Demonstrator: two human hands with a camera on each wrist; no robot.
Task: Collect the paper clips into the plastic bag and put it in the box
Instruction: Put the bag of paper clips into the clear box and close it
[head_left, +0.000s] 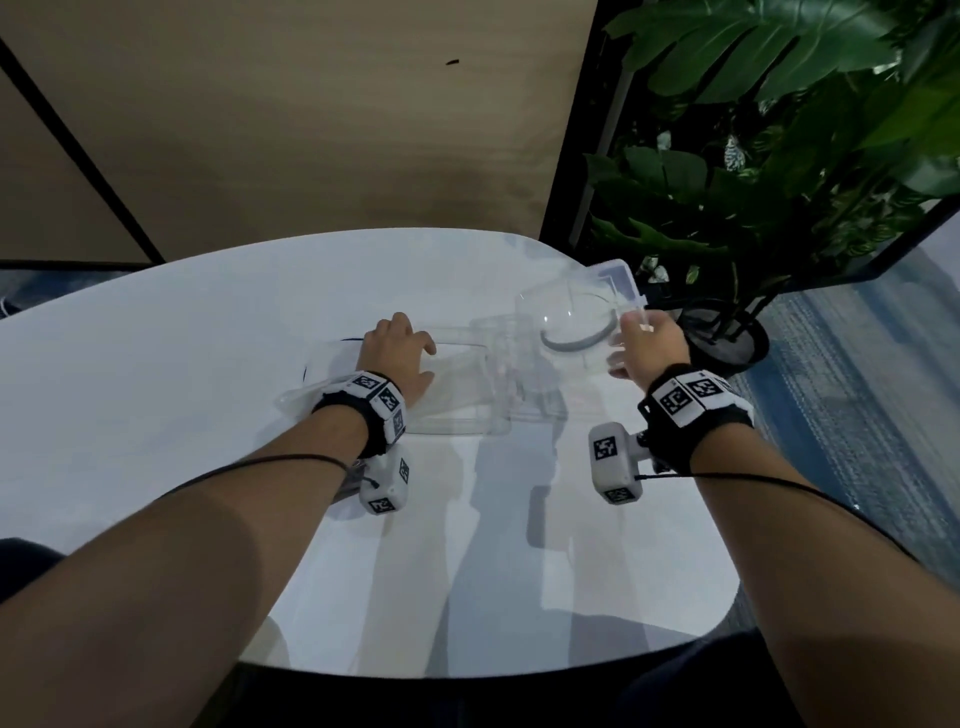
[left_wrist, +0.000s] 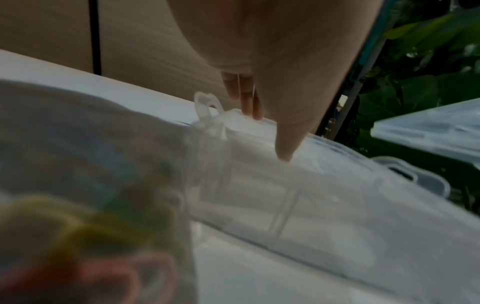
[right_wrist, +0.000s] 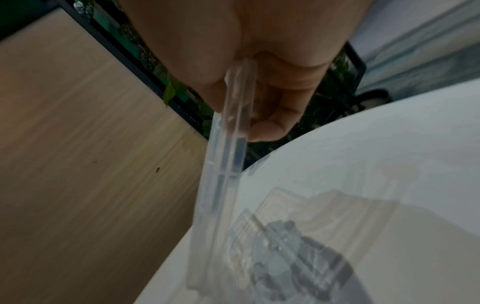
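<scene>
On the box (head_left: 457, 384) rim, my left hand (head_left: 397, 358) rests with fingers loosely curled over the far edge and thumb pointing down into the tray, which I read as bracing the box so it won't slide while the lid moves. My right hand (head_left: 647, 345) pinches the edge of the lid (head_left: 571, 312), thumb on one side and fingers on the other; the right wrist view shows that clear edge clamped between them, lid held up and tilted off the box, over the far right of the table (head_left: 156, 364). Likely it's held open to keep the opening free for the bag, or it's about to swing shut; can't tell which. Bag (left_wrist: 91, 205) with the clips (left_wrist: 78, 236) shows only in the left wrist view, blurry, right up near the camera just beside the box's near wall, coloured loops inside. Whether it sits in the box or outside against it, I can't tell; the head view hides it under my wrist. Clips look collected, none loose on the table. Plant (head_left: 779, 130) stands off the table's right corner, near the lid, so a wide swing could brush the leaves.
</scene>
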